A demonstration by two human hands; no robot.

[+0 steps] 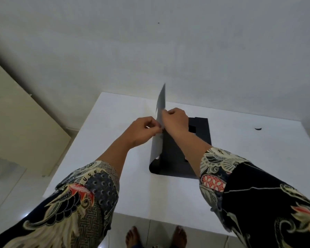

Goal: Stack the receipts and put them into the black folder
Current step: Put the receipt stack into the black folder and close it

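The black folder (179, 158) lies open on the white table (125, 176). Its right half lies flat. Its left cover (161, 99) stands nearly upright and is seen almost edge-on. My left hand (144, 129) pinches that raised cover from the left side. From the right, my right hand (175, 119) pinches the same edge, and the two hands nearly touch. A thin white sliver (148, 127) shows at my left fingers, and another white bit (157, 157) shows low inside the fold. I cannot tell whether these are receipts. No loose receipts lie on the table.
A small dark scrap (258, 129) lies on the table at the far right. A cream cabinet panel (16, 122) stands to the left of the table. A white wall rises behind it. My bare feet (132, 237) stand on the tiled floor below the near edge.
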